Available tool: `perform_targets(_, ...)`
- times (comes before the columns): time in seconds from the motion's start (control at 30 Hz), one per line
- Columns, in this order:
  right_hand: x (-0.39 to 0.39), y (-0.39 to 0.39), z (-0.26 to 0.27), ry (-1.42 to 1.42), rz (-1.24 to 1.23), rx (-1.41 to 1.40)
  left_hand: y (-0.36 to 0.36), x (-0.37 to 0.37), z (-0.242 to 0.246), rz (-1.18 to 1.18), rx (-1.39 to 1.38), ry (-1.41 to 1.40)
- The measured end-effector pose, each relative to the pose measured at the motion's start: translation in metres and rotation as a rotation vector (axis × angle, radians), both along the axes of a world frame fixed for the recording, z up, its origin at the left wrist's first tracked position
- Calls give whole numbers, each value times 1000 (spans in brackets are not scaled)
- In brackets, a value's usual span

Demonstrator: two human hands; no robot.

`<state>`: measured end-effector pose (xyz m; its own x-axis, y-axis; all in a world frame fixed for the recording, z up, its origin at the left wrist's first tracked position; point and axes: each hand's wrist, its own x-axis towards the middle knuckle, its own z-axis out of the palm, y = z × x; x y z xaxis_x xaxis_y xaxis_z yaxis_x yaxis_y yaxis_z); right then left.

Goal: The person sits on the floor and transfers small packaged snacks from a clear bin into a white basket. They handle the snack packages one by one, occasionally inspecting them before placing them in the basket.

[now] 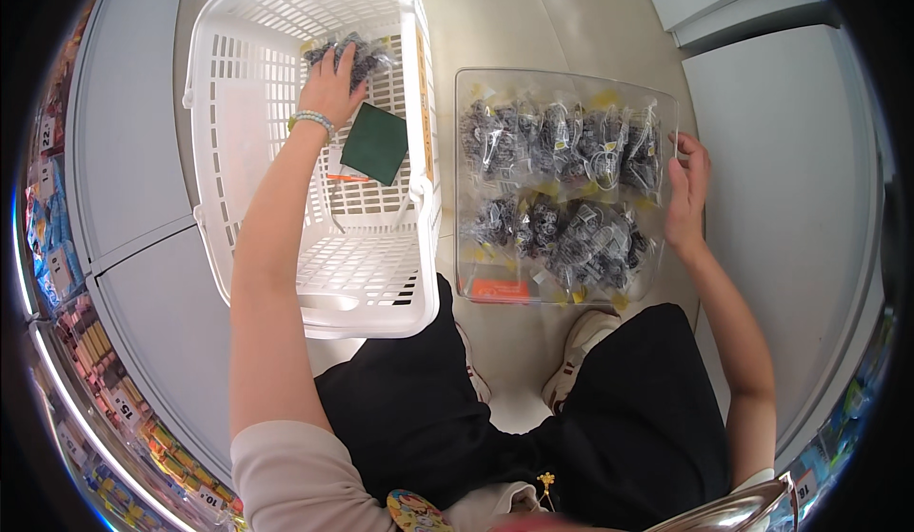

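My left hand (pixel 332 89) is inside a white plastic shopping basket (pixel 426 268), fingers spread over clear bags of small dark items (pixel 368 53). Whether the fingers grip a bag is unclear. A bead bracelet circles that wrist. Near it in the basket lie a dark green flat square (pixel 375 144) and, partly beneath, a white and orange card (pixel 348 175). My right hand (pixel 689 193) curls its fingers and thumb at the right side of a clear plastic bin (pixel 457 175). Two rows of similar bags (pixel 560 139) fill the bin, above an orange card (pixel 500 290) in its lower left corner.
Pale floor tiles (pixel 493 10) run between grey cabinet fronts on the left (pixel 136 117) and right (pixel 778 175). Shelves of packaged goods with price tags (pixel 118 407) line the left rim. My knees (pixel 653 368) and shoes (pixel 578 353) are close below the bin.
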<state>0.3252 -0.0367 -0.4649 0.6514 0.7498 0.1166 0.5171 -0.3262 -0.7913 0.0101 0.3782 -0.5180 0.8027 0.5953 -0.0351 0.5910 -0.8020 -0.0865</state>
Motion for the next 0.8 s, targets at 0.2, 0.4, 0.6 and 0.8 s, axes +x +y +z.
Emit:
perform_targets(0.2, -1, 2, 2, -16, 12, -16, -4, 11, 6, 215, -201, -188)
perform_targets(0.4, -1, 1, 0, -97, -3, -28, -16, 12, 38, 527, -300, -452)
perform_targets(0.6, -4, 19, 38, -285, -73, -52, -65, 14, 154, 349, -341, -883)
perform_targets(0.8, -51, 41, 138, 427, 245, 137, -178, 36, 236, -177, -351, -838)
